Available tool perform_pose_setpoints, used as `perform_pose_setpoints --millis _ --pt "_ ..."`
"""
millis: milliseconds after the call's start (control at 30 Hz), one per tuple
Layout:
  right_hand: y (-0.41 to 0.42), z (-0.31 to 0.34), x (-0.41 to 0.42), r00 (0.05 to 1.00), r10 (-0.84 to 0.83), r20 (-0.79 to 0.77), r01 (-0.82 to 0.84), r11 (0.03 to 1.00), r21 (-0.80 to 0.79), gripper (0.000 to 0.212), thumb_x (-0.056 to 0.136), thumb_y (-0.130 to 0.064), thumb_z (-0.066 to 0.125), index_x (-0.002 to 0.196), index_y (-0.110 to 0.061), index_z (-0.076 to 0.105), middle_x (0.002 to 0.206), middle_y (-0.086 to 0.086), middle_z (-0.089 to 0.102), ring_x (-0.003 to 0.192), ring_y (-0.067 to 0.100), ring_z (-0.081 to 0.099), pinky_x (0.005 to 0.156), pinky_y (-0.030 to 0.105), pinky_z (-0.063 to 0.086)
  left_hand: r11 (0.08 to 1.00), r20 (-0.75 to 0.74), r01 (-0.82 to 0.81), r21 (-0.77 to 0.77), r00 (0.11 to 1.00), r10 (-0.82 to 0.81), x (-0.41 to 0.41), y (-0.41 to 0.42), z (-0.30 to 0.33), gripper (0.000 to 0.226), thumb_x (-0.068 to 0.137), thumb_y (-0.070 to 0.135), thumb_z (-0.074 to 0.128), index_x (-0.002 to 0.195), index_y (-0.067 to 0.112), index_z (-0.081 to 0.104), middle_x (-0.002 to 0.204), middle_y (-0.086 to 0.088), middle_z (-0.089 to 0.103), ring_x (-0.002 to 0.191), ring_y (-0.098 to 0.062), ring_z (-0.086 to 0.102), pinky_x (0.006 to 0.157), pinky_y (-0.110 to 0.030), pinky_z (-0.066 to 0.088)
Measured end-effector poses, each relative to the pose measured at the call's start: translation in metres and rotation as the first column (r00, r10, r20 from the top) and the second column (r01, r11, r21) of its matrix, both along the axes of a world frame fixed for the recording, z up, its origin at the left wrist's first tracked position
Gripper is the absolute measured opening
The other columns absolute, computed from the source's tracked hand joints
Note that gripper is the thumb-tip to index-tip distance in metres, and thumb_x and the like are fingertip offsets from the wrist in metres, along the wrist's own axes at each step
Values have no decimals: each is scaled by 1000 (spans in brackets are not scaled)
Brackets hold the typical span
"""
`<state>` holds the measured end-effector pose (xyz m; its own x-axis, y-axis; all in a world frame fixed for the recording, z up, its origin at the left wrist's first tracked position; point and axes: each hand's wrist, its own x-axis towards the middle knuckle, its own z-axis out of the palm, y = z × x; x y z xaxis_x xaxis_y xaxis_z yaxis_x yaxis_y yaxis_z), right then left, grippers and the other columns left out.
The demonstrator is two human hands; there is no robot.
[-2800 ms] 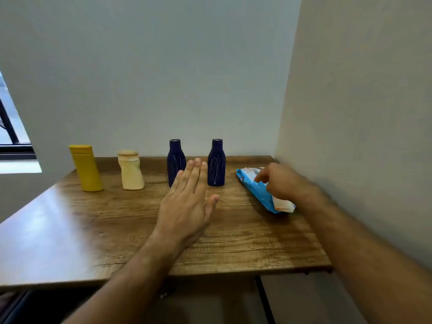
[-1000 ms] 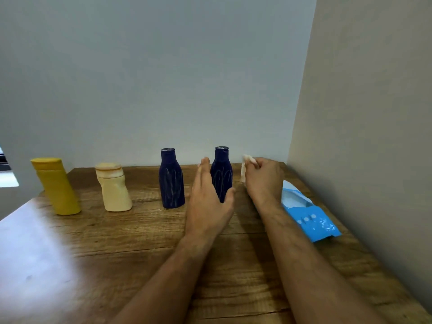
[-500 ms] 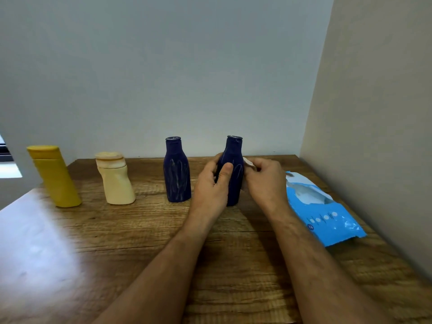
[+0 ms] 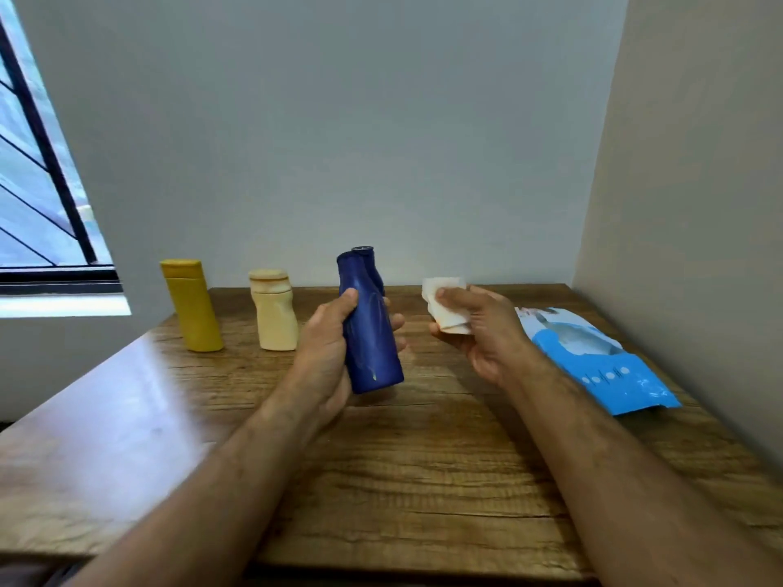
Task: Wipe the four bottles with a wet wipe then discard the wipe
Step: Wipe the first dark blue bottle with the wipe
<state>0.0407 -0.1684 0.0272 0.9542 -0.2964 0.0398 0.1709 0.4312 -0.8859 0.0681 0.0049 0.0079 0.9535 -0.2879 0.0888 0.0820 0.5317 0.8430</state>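
Head view: vs half a sec earlier, the left hand (image 4: pixel 334 345) had lifted one dark blue bottle (image 4: pixel 370 332) clear of the worktop (image 4: pixel 423 459) and tipped it, neck leaning left, base toward the camera; before that it stood upright w/ both hands at it. The right hand (image 4: pixel 483 332) had drawn off to the right, now apart from the bottle, pinching a folded wet wipe (image 4: pixel 447 307) between thumb and fingers. Left hand was wrapped round the bottle's body, thumb on the near face. Probably the 1st bottle was just being readied for wiping; no bottle looked done yet, discard step far off. The second dark blue bottle (image 4: pixel 367 258) stood behind the held one, only its top showing. Yellow bottle (image 4: pixel 191 307) and cream bottle (image 4: pixel 273 309) stood untouched at left, well apart from the hands. Bottles looked like smooth matte plastic: yellow one flat-sided w/ square cap, cream one waisted w/ round lid, blue ones narrow-necked. Wipe was soft, white, creased. Blue wipes pack (image 4: pixel 593 362), glossy film, lay flat at right. Worktop was grained wood, shiny at left.
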Motion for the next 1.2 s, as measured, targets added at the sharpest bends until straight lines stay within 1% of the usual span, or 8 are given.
perform_pose_setpoints --millis 167,300,367,467,667,800,967,1200 --pt "21 -5 -5 998 69 10 -66 980 -186 28 87 4 65 112 -8 66 104 10 68 85 19 68 59 25 57 994 -24 -10 110 1000 13 -9 23 -9 31 102 33 53 123 10 56 93 -18 75 77 -27 74 69 -42 64" --pt "38 -13 -1 994 -101 30 104 899 -426 39 82 0 72 113 -23 64 111 1 65 100 21 67 76 34 61 992 -83 -2 129 996 13 -6 26 -11 49 102 45 50 129 5 55 87 -19 72 68 -24 70 59 -35 61" --pt "44 -14 -3 980 -187 74 194 786 -588 33 87 -12 71 118 -23 65 106 -6 66 96 12 66 79 31 60 998 -131 13 69 991 -4 -3 30 -12 62 102 52 44 127 -3 58 84 -17 69 67 -24 67 57 -34 60" --pt "52 -15 -7 938 -246 245 340 516 -786 24 92 -26 66 116 -22 69 90 -15 65 81 0 62 66 16 52 999 -140 40 27 990 -36 -1 34 -13 65 102 49 40 131 -7 55 88 -17 67 70 -26 67 59 -35 59" --pt "59 -18 -4 841 -240 485 535 234 -812 6 90 -28 67 90 -23 71 85 -12 61 73 -5 53 58 4 37 996 -112 86 8 990 -84 -1 32 -13 53 104 43 41 124 -3 59 90 -17 70 74 -28 68 65 -36 59" --pt "64 -19 0 824 -190 534 567 255 -783 6 90 -19 67 93 -18 73 93 -6 63 73 -6 57 63 -1 39 996 -51 73 55 996 -70 2 28 -10 45 105 41 42 114 4 65 85 -14 73 70 -24 69 64 -35 60" --pt "68 -27 5 899 -38 436 436 171 -884 25 94 -22 61 117 -22 71 99 -10 63 80 -4 55 69 1 38 998 -59 17 65 998 -13 5 28 -13 44 106 43 42 115 7 66 82 -9 74 65 -18 70 55 -28 58" --pt "65 -32 -15 960 154 233 214 131 -968 17 86 -23 66 99 -21 78 85 -15 62 76 -2 57 62 8 41 997 -126 -30 67 991 38 3 29 -12 53 104 48 42 125 4 62 91 -14 73 76 -23 71 69 -37 61"
